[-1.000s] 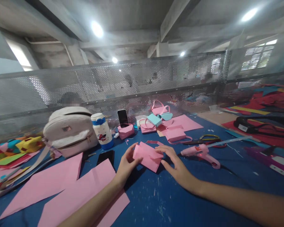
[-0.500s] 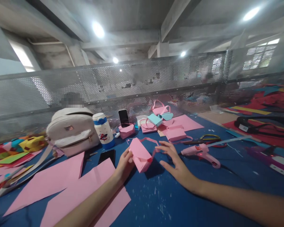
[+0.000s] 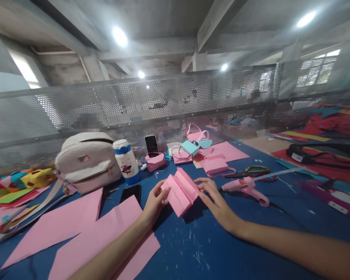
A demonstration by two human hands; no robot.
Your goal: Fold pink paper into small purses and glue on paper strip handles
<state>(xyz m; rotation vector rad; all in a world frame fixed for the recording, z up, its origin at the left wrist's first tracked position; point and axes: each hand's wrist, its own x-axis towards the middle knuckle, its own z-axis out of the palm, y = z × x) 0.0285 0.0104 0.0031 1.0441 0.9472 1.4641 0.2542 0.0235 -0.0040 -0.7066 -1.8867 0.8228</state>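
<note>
A small pink paper bag (image 3: 179, 196) is tilted above the blue table in front of me, its flap raised and its folds showing. My left hand (image 3: 158, 198) is closed on its left side, thumb over the near panel. The fingers of my right hand (image 3: 217, 200) are bent against the bag's right edge, gripping it there; the fingertips are partly hidden. The bag's strap cannot be made out. Just right of my right hand lies a pink glue gun (image 3: 246, 186) with a clear glue stick.
Pink sheets (image 3: 96, 237) lie at left, beside a black phone (image 3: 131, 193). Behind stand a backpack (image 3: 86, 163), a bottle (image 3: 126, 161) and several finished paper bags (image 3: 216, 165). Scissors (image 3: 252, 171) and a purple device (image 3: 332, 196) are at right. A perforated metal screen (image 3: 151, 103) closes the back.
The paper bag has been turned and its flap lifted, opening it out. My right hand has closed from spread fingers onto the bag's right edge. The left hand keeps hold.
</note>
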